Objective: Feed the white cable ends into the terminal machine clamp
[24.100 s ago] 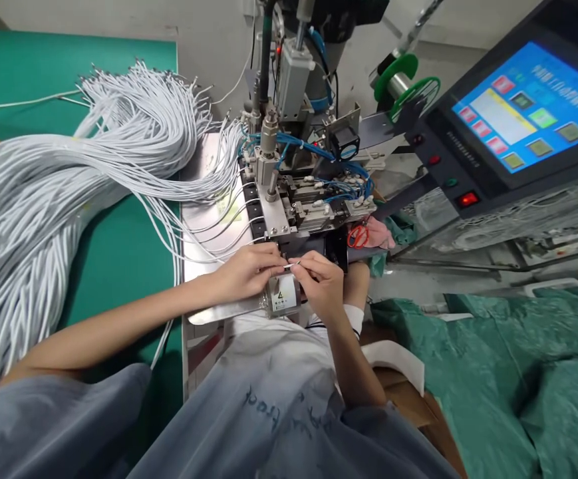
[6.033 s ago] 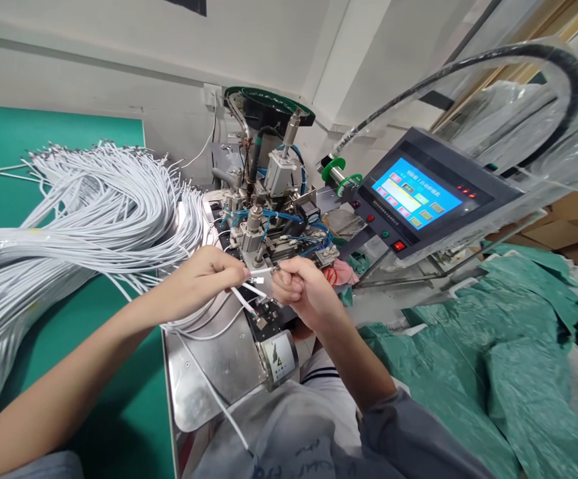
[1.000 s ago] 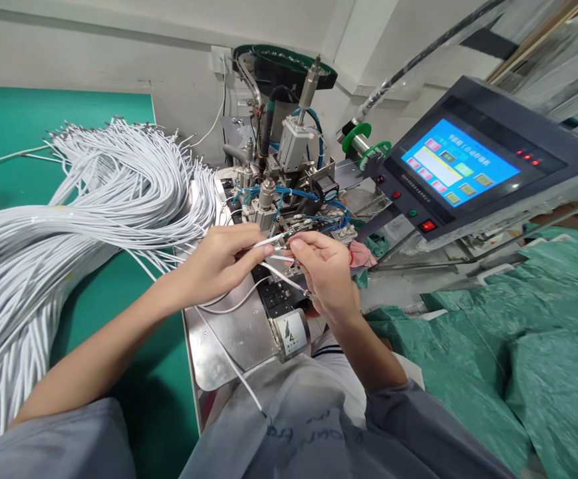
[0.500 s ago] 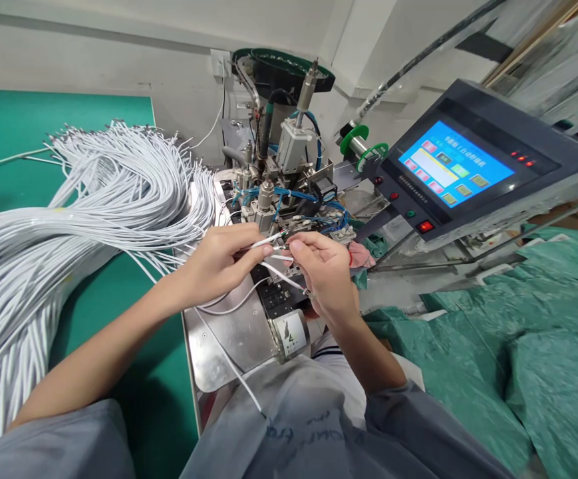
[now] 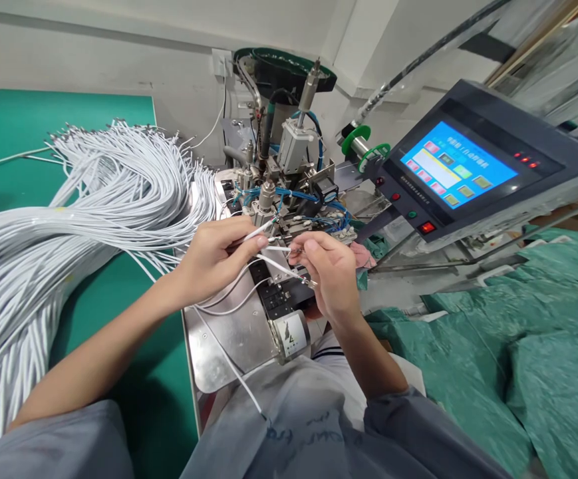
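Several white cables point(image 5: 275, 265) stick out of my left hand point(image 5: 216, 261), which is closed with the thumb pressed over them. One of these points up to the right and shows thin coloured wires at its tip. My right hand point(image 5: 332, 271) has its fingers curled, with thumb and forefinger at the end of a middle cable. A lower cable ends in a small metal connector point(image 5: 310, 283) beside my right palm. Just beyond both hands stands a benchtop machine point(image 5: 289, 169) with air cylinders and blue tubing; its metal base plate point(image 5: 231, 339) lies below my hands.
A big bundle of white cables point(image 5: 94, 226) covers much of the green tabletop point(image 5: 4, 120) at left. To the right stands a control screen point(image 5: 461, 163), with a green-rimmed wire spool point(image 5: 361, 148) beside it. Green plastic sheeting point(image 5: 498, 332) fills the lower right.
My right hand has shifted slightly right, away from the upper cable's tip, which now stands free with its wires showing. My left hand has drawn slightly left with the cables.
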`<state>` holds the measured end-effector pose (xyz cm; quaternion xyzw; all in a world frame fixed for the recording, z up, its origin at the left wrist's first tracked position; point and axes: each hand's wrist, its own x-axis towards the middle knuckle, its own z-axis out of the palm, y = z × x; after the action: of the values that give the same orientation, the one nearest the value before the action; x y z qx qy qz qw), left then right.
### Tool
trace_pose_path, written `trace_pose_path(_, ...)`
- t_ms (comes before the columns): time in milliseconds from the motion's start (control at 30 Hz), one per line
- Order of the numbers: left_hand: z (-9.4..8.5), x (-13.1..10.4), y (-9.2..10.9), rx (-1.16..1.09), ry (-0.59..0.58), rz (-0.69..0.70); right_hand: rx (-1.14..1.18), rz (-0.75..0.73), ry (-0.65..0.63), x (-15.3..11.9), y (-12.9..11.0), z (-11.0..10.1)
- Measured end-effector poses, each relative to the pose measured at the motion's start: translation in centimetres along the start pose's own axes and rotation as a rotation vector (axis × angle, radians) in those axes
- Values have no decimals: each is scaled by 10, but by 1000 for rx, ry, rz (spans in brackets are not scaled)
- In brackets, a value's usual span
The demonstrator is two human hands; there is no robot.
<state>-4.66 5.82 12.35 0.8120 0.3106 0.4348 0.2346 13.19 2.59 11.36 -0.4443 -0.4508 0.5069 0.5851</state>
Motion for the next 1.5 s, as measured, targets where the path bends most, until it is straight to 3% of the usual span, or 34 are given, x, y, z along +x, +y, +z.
trace_pose_path(233, 1, -1, -1, -26, 16, 5, -94, -100, 47, -1, 1, -3)
trace_pose_path(567, -5, 1, -2, -58, -194, -51, -100, -125, 110, -2, -4, 1)
trace_pose_path(800, -6, -1, 4, -47, -243, -147, -126, -102, 88, -4, -4, 1)
trace_pose_path(1300, -1, -4, 6, -22, -197, -267, 249, 258, -53, 2, -5, 4)
trace_pose_path(1500, -2, -3, 7, -66, -188, -296, 246, 215, -41, 1, -3, 5)
